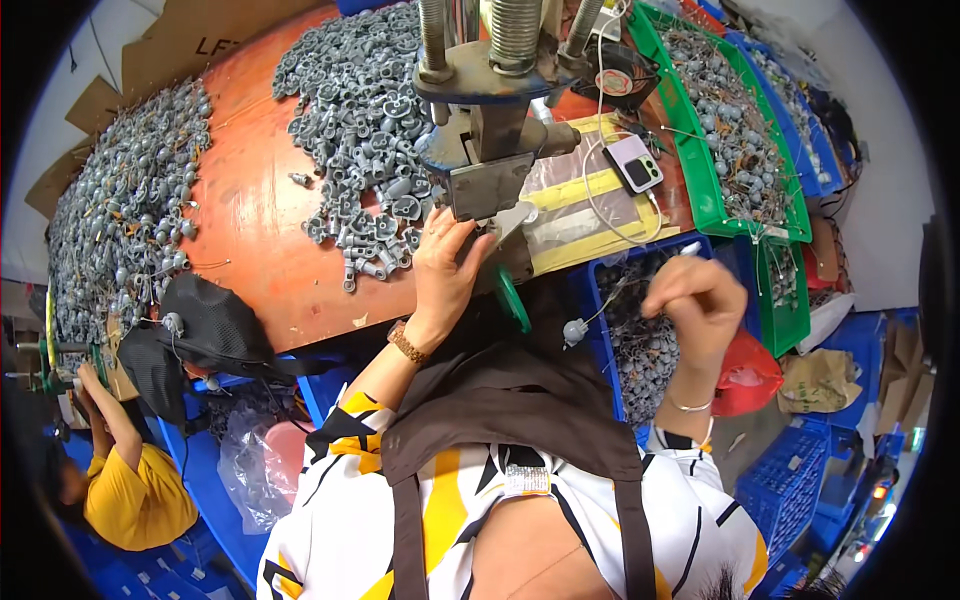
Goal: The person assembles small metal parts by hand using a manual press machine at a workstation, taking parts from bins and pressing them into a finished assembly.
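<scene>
Nearest us spreads the printed shirt [345, 500]; beyond, on the smooth orange table [240, 170], hollow grey parts [370, 120] lie heaped beside the steel press [500, 125], probably for easy reach. Our left hand [443, 265] is at it, grasp hidden; our right hand [705, 300] curls near the thin-wired grey ball [574, 332] beside the blue bin [607, 365], pinching or not, we cannot tell.

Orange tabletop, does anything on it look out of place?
Slightly, yes: a small grey part lies alone on the orange tabletop, just left of the heap of grey fittings, so it looks like a stray.
</scene>
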Demonstrator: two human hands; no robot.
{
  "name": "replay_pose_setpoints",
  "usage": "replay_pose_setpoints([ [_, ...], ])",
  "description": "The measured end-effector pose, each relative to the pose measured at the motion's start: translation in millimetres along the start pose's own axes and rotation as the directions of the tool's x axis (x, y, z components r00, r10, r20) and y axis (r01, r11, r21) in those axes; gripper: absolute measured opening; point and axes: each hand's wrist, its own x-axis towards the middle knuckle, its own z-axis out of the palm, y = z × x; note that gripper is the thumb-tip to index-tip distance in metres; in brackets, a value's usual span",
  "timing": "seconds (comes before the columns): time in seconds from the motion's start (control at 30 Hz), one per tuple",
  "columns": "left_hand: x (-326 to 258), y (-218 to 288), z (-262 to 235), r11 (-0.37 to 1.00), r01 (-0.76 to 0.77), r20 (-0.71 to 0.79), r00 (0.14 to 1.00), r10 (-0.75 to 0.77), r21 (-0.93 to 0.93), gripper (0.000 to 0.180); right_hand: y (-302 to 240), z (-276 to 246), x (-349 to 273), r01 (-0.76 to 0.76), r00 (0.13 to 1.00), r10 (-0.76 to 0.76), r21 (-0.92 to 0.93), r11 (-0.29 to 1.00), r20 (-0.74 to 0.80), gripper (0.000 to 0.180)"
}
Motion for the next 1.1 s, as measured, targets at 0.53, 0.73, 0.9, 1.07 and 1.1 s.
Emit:
replay_pose_setpoints([
  [0.53,80,-117,-148,0.711,0.056,-0.126,0.991,0.047,0.701,0.021,51,36,-21,-0.254,0.950,0.256,-0.038,0.967,0.177,0.016],
  [0.73,83,-133,-156,0.681,-0.030,0.085,0.995,-0.048,0.732,0.022,49,37,-31,-0.414,0.898,0.409,-0.004,0.910,0.160,0.011],
  [0.9,60,-111,-169,0.933,0.296,-0.261,0.902,-0.343,-0.204,0.024,55,42,-26,-0.398,0.899,0.413,-0.117,0.910,0.144,0.009],
  [1.07,17,-38,-137,0.747,0.160,-0.129,0.941,-0.313,-0.645,0.020,64,64,-18,-0.313,0.927,0.343,-0.189,0.931,0.150,0.010],
  [1.1,8,-29,-126,0.735,0.213,-0.080,0.937,-0.341,-0.644,0.020,59,71,-12,-0.267,0.936,0.306,-0.217,0.939,0.171,0.010],
])
